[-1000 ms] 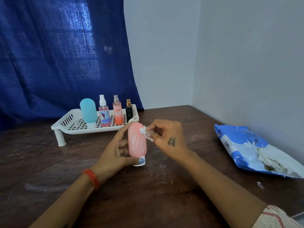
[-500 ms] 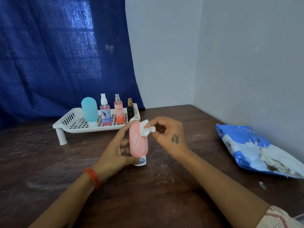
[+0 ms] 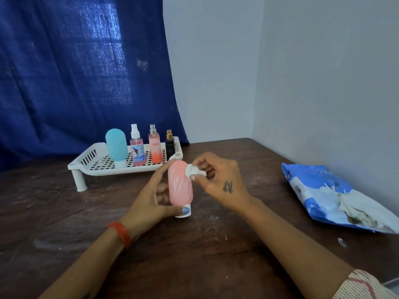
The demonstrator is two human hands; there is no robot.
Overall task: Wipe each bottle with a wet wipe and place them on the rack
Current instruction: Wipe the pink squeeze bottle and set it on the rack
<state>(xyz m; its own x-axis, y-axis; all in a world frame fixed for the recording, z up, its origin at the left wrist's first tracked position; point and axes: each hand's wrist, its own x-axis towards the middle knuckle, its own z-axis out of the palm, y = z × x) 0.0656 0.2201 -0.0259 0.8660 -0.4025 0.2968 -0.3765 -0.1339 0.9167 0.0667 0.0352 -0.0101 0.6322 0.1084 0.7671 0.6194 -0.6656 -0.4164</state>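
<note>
One pink bottle (image 3: 180, 186), seemingly upright, cap down.

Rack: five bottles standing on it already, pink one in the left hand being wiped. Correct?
Not quite. The head view shows four bottles on the rack, not five. The rest holds: the left hand holds the pink bottle while the right hand presses a wipe to it.
</note>
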